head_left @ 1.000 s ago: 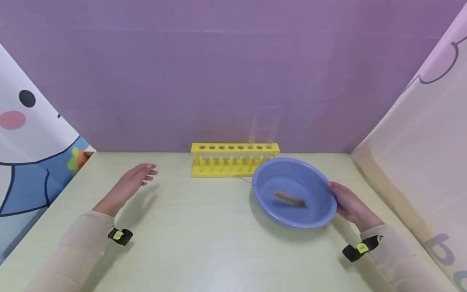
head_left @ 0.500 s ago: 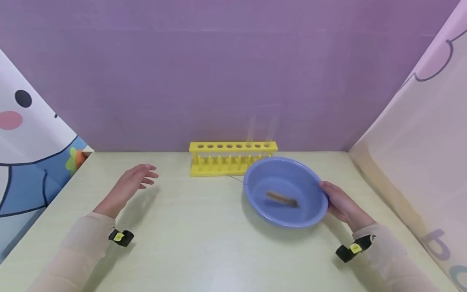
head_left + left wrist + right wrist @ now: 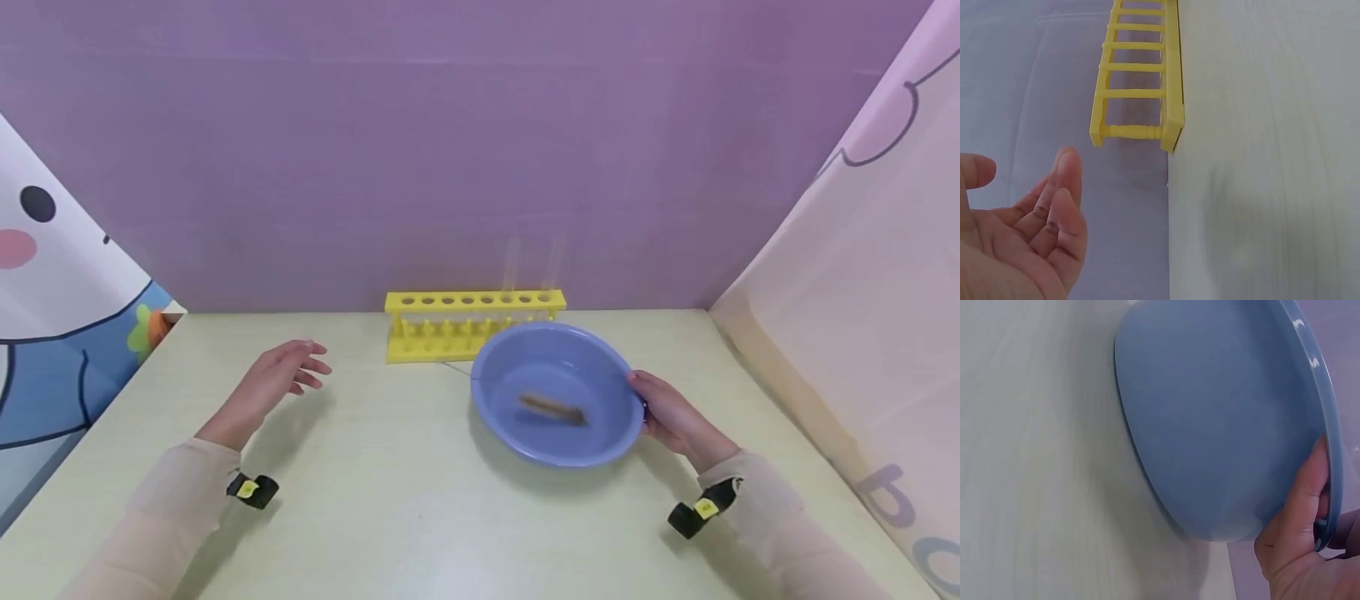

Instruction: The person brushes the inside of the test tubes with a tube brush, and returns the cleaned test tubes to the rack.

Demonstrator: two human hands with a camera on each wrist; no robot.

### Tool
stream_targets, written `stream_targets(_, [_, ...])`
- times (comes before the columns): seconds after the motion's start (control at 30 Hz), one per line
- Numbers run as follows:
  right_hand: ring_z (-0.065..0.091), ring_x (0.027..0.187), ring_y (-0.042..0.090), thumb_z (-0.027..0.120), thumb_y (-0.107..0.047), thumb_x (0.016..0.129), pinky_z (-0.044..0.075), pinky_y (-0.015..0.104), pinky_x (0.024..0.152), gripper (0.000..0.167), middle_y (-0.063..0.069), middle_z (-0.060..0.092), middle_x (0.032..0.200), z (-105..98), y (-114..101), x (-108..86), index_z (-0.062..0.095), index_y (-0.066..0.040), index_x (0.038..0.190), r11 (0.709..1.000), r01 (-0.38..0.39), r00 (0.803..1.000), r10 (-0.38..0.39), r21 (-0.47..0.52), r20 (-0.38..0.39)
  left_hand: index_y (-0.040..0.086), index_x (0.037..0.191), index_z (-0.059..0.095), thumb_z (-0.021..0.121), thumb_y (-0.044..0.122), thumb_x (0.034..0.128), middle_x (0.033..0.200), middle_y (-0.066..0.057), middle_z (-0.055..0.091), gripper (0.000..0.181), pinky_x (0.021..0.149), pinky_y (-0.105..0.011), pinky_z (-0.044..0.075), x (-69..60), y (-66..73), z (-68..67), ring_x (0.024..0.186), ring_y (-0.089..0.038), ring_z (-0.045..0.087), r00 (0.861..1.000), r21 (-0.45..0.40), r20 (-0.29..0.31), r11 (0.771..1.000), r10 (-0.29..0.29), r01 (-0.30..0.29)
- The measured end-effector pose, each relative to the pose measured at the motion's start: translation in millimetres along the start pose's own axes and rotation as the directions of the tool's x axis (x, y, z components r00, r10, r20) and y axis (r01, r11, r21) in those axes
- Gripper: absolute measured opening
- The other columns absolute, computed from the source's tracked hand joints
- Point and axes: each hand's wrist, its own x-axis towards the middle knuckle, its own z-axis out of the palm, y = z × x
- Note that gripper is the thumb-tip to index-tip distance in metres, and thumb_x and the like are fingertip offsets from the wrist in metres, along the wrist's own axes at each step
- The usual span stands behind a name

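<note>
In the head view a blue plastic basin [image 3: 555, 446] is at right of centre. My right hand [image 3: 678, 421] grips its right rim, thumb on the inner side, fingers beneath; the right wrist view shows fingers [image 3: 1300, 500] against the outer wall. Whether the basin's base touches the table is hard to tell. In it lies a brown bristled brush [image 3: 553, 408], like a test tube brush, slightly blurred. Its thin wire handle [image 3: 456, 368] sticks out past the left rim. My left hand [image 3: 273, 383] hovers over the table at left, fingers loosely bent, holding nothing.
A yellow test tube rack [image 3: 427, 302] stands at the table's back edge, its right front partly hidden by the basin. Two clear test tubes [image 3: 510, 265] rise from its right side. A purple backdrop [image 3: 337, 167] is behind; a pale printed sheet [image 3: 847, 333] borders the right.
My right hand has moved the basin leftward, brush inside, so it covers more of the rack's front. The left hand has barely moved. The view has shifted slightly.
</note>
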Motion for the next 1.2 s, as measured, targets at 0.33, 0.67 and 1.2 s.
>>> stream_targets(0.33, [0.05,0.051,0.002,0.029,-0.025,0.104,0.038,0.014,0.043,0.033,-0.003,0.054,0.072,13.7,-0.9,6.1,0.038,0.003,0.118,1.0,-0.024,0.999,0.024,-0.011,0.021,-0.003,0.128,0.046,0.032,0.04,0.1014,0.104,-0.012,0.064,0.053,0.073,-0.036,0.05,-2.4,-0.1,8.7,0.08,-0.014,0.065,0.999,-0.016,0.032,1.0,-0.006,0.006])
stream_targets(0.67, [0.05,0.051,0.002,0.029,-0.026,0.104,0.038,0.014,0.043,0.04,-0.002,0.054,0.075,25.4,-2.7,10.5,0.033,0.007,0.126,1.0,-0.018,0.999,0.018,-0.02,0.045,-0.003,0.128,0.047,0.033,0.039,0.1014,0.104,-0.014,0.064,0.051,0.072,-0.036,0.05,0.8,2.6,16.0,0.08,-0.018,0.064,0.998,-0.03,0.054,0.999,-0.01,0.011])
stream_targets(1.2, [0.052,0.055,0.003,0.027,-0.027,0.104,0.04,0.015,0.046,0.044,0.003,0.055,0.084,43.4,-1.7,17.5,0.03,0.008,0.131,0.999,-0.035,0.998,0.037,-0.033,0.06,-0.002,0.127,0.048,0.033,0.039,0.1017,0.104,-0.014,0.064,0.051,0.07,-0.036,0.048,3.1,8.4,26.6,0.079,-0.019,0.063,0.994,-0.016,0.111,1.0,-0.009,0.011])
